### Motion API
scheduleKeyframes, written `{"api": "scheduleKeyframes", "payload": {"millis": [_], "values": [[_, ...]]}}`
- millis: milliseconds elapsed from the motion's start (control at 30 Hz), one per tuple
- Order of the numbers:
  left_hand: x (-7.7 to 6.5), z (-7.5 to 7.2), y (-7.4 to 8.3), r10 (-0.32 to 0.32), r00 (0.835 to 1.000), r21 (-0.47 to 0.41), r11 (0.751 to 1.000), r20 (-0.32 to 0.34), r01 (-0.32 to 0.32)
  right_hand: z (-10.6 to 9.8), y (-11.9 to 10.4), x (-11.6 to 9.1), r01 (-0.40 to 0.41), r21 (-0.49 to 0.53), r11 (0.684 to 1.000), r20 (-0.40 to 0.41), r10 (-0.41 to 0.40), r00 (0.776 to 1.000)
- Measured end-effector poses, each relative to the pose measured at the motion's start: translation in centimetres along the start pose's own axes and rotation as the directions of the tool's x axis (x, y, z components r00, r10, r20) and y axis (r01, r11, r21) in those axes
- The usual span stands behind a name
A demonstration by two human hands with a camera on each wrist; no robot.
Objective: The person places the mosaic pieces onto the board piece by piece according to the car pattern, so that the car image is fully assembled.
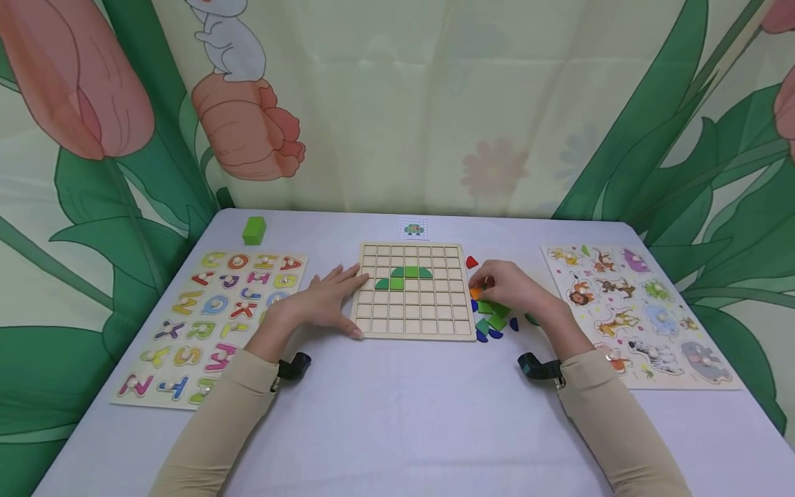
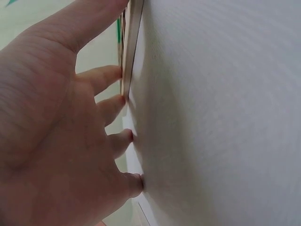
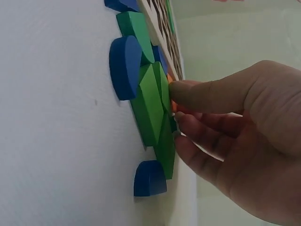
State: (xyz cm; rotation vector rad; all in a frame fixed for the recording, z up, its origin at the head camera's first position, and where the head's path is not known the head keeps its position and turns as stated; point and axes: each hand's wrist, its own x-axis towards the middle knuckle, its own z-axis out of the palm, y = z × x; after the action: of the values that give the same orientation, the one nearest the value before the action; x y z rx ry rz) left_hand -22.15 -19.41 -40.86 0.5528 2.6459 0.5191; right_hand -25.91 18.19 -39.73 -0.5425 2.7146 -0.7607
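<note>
— Beige cloth sleeves (image 1: 214,421) fill the lower left and lower right of the head view. Where do they lead?
— Left hand (image 1: 326,302), fingers spread, against the left edge of a pale wooden grid board (image 1: 417,310) at centre. Right hand (image 1: 512,284), fingers bent, over loose flat green and blue pieces (image 1: 498,322) right of centre, an orange piece (image 1: 475,293) beside its fingertips.
— What's on the board?
— Flat green squares (image 1: 410,272) and round-edged green pieces, in its upper middle.
— Left wrist view?
— Spread fingers, left of centre; the upper ones seem to touch the board's edge. Light, even pressure there should steady it.
— Right wrist view?
— Thumb and fingertips nearly meet, right of centre; what they pinch, if anything, I cannot tell. I'd grip one piece by its sides and lift straight up, sparing its neighbours.
</note>
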Motion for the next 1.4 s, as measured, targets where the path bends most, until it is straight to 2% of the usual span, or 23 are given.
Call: {"api": "scheduleKeyframes", "payload": {"millis": [200, 367, 700, 1100, 1400], "values": [[0.1, -0.1, 0.1, 0.002, 1.000, 0.011, 1.000, 0.001, -0.002, 0.1, -0.6, -0.4, -0.080, 0.028, 0.996, 0.033, 0.079, 0.996], [0.1, -0.2, -0.1, 0.001, 1.000, 0.009, 1.000, -0.001, -0.001, 0.0, -1.0, -0.4, -0.076, 0.007, 0.997, 0.048, 0.075, 0.996], [0.2, -0.1, -0.3, 0.016, 1.000, 0.018, 1.000, -0.008, -0.016, -0.2, -0.8, -0.3, -0.102, 0.035, 0.994, 0.060, 0.100, 0.993], [0.1, 0.1, -0.1, 0.007, 1.000, 0.004, 1.000, -0.003, -0.007, -0.1, -1.1, -0.2, -0.078, 0.051, 0.996, -0.038, 0.080, 0.996], [0.0, 0.2, -0.2, 0.021, 1.000, -0.003, 1.000, -0.019, -0.021, 0.3, -2.2, 0.6, -0.009, 0.084, 0.996, -0.139, 0.021, 0.990]]}}
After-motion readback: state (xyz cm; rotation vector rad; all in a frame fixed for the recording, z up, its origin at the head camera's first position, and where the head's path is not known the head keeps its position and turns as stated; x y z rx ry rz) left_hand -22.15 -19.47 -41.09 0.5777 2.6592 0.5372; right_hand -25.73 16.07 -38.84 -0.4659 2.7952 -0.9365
